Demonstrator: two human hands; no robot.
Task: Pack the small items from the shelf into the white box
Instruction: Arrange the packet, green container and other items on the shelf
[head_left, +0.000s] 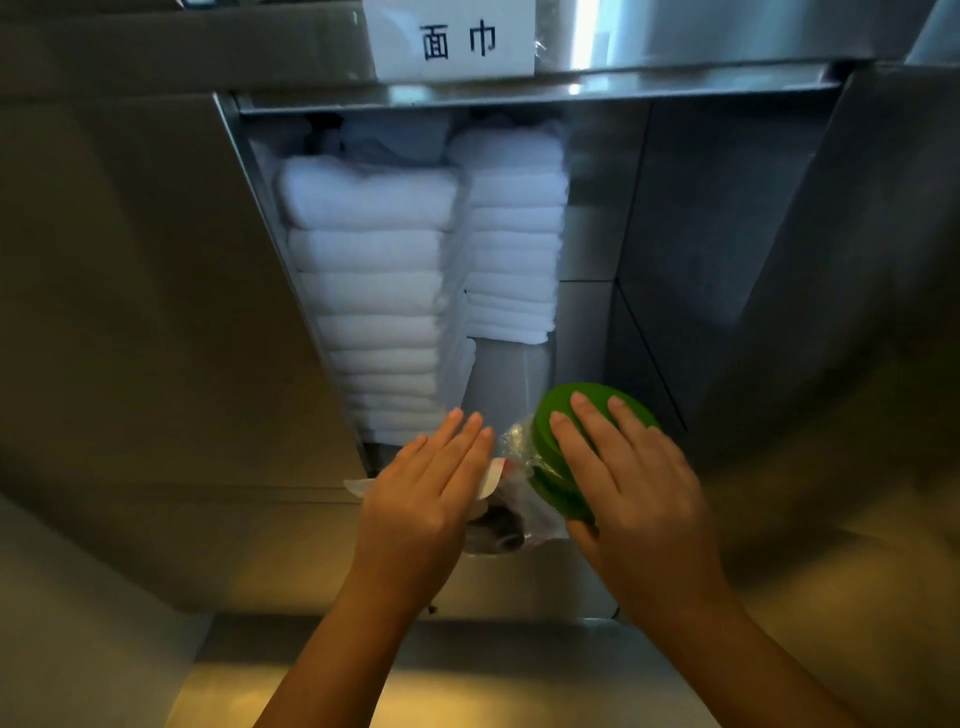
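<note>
A round green plastic item (550, 441), like stacked lids or bowls, is tilted at the front edge of the steel shelf opening. My right hand (628, 478) grips it, fingers spread over its top and thumb underneath. Next to it on the left lies a clear plastic bag (519, 499) with dark and white contents. My left hand (426, 488) lies flat over the bag's left side, fingers straight and together; whether it grips the bag is hidden. No white box is in view.
Two stacks of folded white towels (374, 291) fill the left and middle of the steel cabinet (701, 234). A white label (452, 41) with two characters hangs on the shelf edge above. A steel ledge (467, 665) runs below my forearms.
</note>
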